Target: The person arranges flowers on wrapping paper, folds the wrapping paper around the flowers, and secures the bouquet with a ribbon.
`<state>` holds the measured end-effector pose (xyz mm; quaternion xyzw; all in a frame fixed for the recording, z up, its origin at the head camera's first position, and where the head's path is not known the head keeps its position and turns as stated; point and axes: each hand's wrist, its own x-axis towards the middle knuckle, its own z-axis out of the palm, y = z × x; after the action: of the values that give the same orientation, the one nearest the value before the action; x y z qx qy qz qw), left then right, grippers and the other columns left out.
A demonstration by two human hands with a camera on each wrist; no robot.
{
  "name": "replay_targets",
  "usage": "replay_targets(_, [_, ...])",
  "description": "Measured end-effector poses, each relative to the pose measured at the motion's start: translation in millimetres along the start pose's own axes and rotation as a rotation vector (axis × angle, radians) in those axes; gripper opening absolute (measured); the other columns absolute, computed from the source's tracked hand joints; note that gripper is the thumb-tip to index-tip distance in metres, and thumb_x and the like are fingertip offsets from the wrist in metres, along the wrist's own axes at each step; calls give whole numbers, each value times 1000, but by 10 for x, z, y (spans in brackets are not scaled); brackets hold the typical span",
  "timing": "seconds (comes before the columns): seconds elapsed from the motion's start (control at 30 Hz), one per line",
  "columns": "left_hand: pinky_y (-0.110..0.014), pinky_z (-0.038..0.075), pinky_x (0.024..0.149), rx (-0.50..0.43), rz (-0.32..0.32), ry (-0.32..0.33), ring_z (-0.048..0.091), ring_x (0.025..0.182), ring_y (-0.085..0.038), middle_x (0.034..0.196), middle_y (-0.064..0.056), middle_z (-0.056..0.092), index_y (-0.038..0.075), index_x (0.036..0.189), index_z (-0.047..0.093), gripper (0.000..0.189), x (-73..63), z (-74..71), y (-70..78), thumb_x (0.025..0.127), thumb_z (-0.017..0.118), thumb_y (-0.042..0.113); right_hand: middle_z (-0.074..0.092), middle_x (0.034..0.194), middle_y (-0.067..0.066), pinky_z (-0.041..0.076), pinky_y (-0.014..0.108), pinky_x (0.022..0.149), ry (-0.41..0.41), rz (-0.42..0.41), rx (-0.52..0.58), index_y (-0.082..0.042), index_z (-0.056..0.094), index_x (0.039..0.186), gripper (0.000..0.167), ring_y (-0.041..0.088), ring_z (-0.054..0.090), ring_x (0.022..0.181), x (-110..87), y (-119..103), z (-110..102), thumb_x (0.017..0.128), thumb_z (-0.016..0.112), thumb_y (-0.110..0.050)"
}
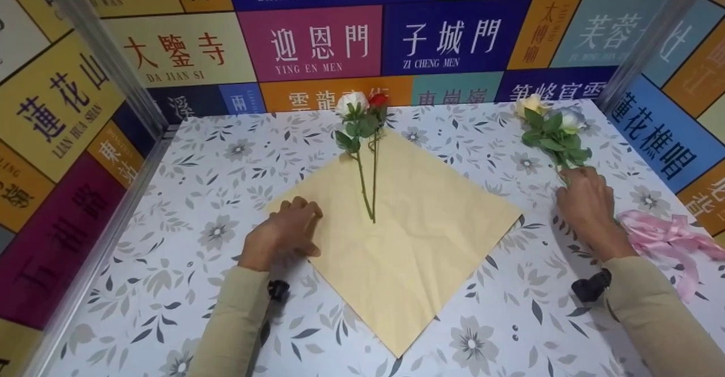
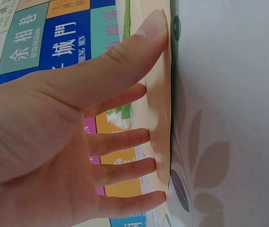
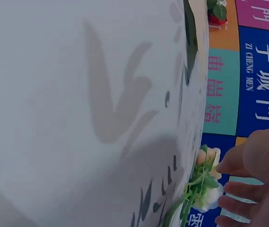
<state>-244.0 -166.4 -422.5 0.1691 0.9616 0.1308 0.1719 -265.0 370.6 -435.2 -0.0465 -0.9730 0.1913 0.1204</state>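
A square of tan wrapping paper lies cornerwise on the table. Across its upper part lie a white rose and a red rose, their stems converging near the middle. My left hand rests at the paper's left edge; in the left wrist view its spread fingertips and thumb touch the sheet. At the right, a yellow rose and a pale blue rose lie together. My right hand is over their stem ends, and the right wrist view shows its fingers apart, nothing gripped.
A bundle of pink ribbon lies to the right of my right forearm. The tabletop wears a leaf-and-flower print. Panels with printed place names stand along the back and both sides.
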Motion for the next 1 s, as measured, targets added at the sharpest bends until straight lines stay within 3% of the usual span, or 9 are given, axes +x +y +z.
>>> replay_targets(0.17, [-55, 45, 100, -8, -7, -1, 46, 121, -38, 139, -20, 48, 9, 136, 51, 70, -2, 3, 7, 79, 85, 29, 39, 136, 44, 35, 70, 100, -100, 197, 34, 11, 47, 140, 52, 61, 39, 124, 47, 184, -123, 93, 45, -10])
replay_targets(0.37, [-54, 44, 103, -18, -24, -5, 45, 125, -37, 142, -19, 46, 10, 140, 50, 74, -2, 4, 24, 78, 85, 29, 37, 141, 43, 35, 68, 98, -214, 313, 17, 13, 39, 144, 56, 60, 37, 128, 42, 345, -182, 92, 40, -9])
replay_targets(0.53, [-56, 44, 102, 2, -7, 2, 45, 126, -39, 142, -21, 46, 9, 141, 49, 75, 1, 5, 2, 79, 85, 31, 41, 140, 42, 35, 65, 93, -277, 333, -3, 14, 41, 141, 54, 59, 39, 126, 43, 420, -203, 91, 43, -6])
replay_targets(0.8, [-59, 45, 99, 16, 13, 2, 45, 123, -42, 139, -24, 46, 7, 139, 49, 75, 11, -6, -6, 79, 86, 32, 48, 137, 39, 35, 64, 92, -243, 332, 14, 12, 53, 133, 47, 58, 43, 123, 38, 454, -181, 89, 46, -3])
replay_targets(1.0, [-58, 45, 100, 22, 5, 6, 46, 124, -42, 140, -24, 47, 8, 140, 50, 76, 14, -3, 2, 77, 86, 32, 48, 137, 38, 37, 62, 90, -213, 356, 16, 10, 52, 135, 47, 57, 45, 121, 59, 417, -151, 91, 44, -3])
